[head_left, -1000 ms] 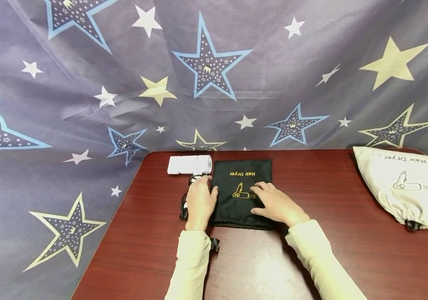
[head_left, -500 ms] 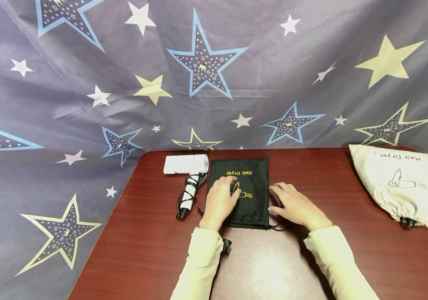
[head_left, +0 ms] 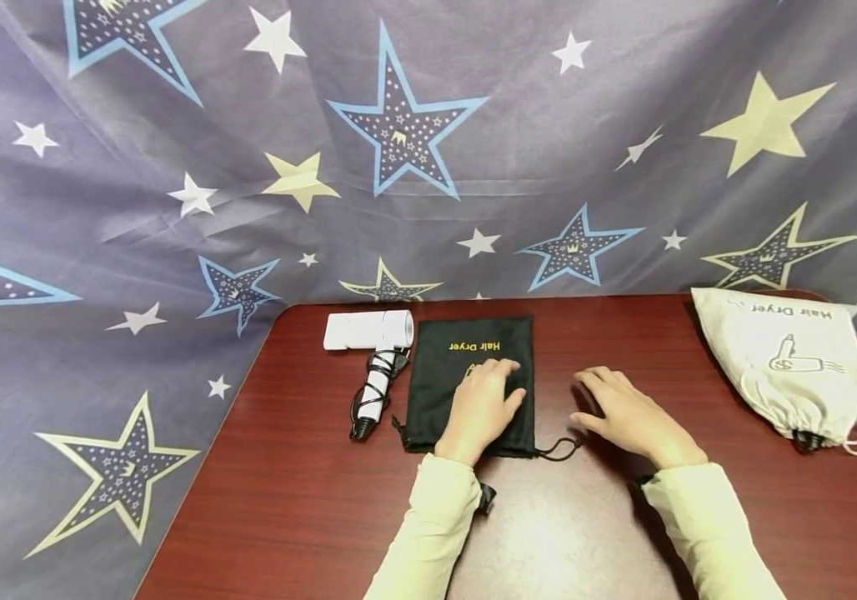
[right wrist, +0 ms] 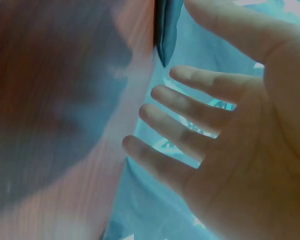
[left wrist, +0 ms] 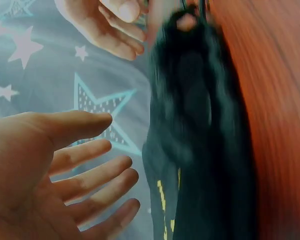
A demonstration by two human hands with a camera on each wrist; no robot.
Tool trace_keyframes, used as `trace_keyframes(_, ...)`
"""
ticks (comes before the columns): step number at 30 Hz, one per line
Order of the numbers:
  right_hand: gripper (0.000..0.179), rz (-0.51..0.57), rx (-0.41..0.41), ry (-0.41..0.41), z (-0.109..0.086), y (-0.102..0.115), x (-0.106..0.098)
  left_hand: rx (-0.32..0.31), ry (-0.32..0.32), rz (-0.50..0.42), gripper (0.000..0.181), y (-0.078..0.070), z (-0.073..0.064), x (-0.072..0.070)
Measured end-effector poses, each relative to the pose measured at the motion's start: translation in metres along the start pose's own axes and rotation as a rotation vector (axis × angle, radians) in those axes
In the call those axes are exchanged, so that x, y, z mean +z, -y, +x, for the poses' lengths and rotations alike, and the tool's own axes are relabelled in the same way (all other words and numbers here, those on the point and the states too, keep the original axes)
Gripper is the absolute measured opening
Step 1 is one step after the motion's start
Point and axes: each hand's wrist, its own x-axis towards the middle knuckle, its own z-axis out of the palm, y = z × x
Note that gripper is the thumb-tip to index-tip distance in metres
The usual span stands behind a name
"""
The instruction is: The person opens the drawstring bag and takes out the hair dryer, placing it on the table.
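A black drawstring bag (head_left: 436, 383) with yellow "Hair Dryer" lettering lies flat on the table. Over its right half hovers my left hand (head_left: 483, 404), fingers spread and loosely bent, covering most of the printed picture. The left wrist view shows that hand's palm (left wrist: 85, 170) facing the dark bag (left wrist: 205, 180), a gap between them. To the right of the bag, my right hand (head_left: 638, 417) is above bare wood with relaxed fingers. In the right wrist view its fingers (right wrist: 170, 127) are extended and hold nothing. Left of the bag lies a white hair dryer (head_left: 368, 331), its black cord wound round the handle.
At the table's far right lies a bulging white drawstring bag (head_left: 796, 367) printed "Hair Dryer". The black bag's cord loop (head_left: 563, 450) trails onto the wood. Behind the reddish-brown table (head_left: 271, 500) hangs a grey star-patterned cloth (head_left: 503, 67).
My left hand has moved right, from beside the hair dryer's handle to over the black bag. My right hand has moved off the bag to the right. The dryer handle shows in full.
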Motion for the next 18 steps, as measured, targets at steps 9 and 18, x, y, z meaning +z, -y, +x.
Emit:
trace_keyframes(9, 0.06, -0.019, 0.035, -0.026, -0.016, -0.023, -0.017, 0.116, 0.028, 0.047, 0.035, -0.035, 0.007, 0.018)
trace_keyframes(18, 0.059, -0.026, 0.035, -0.044, -0.03, -0.045, -0.035, 0.175, 0.064, 0.097, 0.035, -0.067, 0.013, 0.029)
